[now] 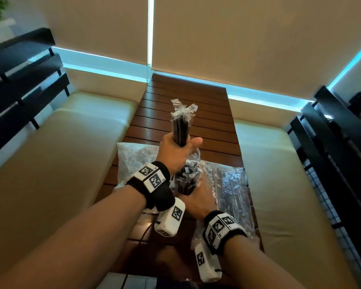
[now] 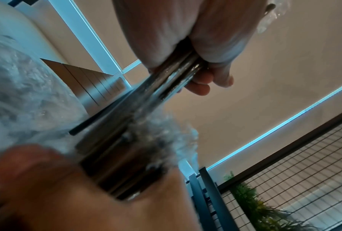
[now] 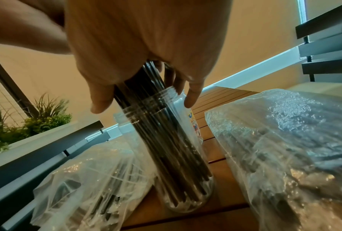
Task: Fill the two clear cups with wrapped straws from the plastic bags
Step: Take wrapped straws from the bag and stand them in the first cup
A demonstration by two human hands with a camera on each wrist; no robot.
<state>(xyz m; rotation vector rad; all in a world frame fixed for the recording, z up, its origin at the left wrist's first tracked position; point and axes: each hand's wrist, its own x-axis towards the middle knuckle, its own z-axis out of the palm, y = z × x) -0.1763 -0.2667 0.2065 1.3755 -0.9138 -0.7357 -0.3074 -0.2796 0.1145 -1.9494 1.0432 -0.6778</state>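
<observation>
Two crinkled clear plastic bags of straws flank the action on the brown slatted wooden table point(image 1: 186, 97), so let's sweep across. Far left lies the left clear plastic bag point(image 1: 133, 155), lumpy, with dark straws inside. Next along is the left hand point(image 1: 175, 151), raised above everything and closed firmly round a bundle of long black straws in clear crinkly wrappers point(image 1: 182, 126). The loose wrapper ends flare out above the fist.

Dead centre, directly below that fist, the tall clear plastic cup point(image 3: 202, 179) stands upright on the table between the two bags. It is already crowded with black straws that reach its base and rise well past its rim. From the left wrist view, the raised bundle seems to run down into that same cluster. The blur makes it hard to say how deep.

The right hand point(image 1: 198, 201) comes in next, thumb and fingers curled loosely round the cup's top and the straws there, steadying it. Furthest right sprawls the right clear plastic bag point(image 1: 227, 184), glossy and well stocked.

My read is that this is the loading step on the first cup, and it's nearly full. The next move calls for easing the bundle straight down and letting go while the cup is braced, because it's tall and top-heavy. Something clear with a coloured print stands just behind it, possibly the second cup, but I can't tell.
</observation>
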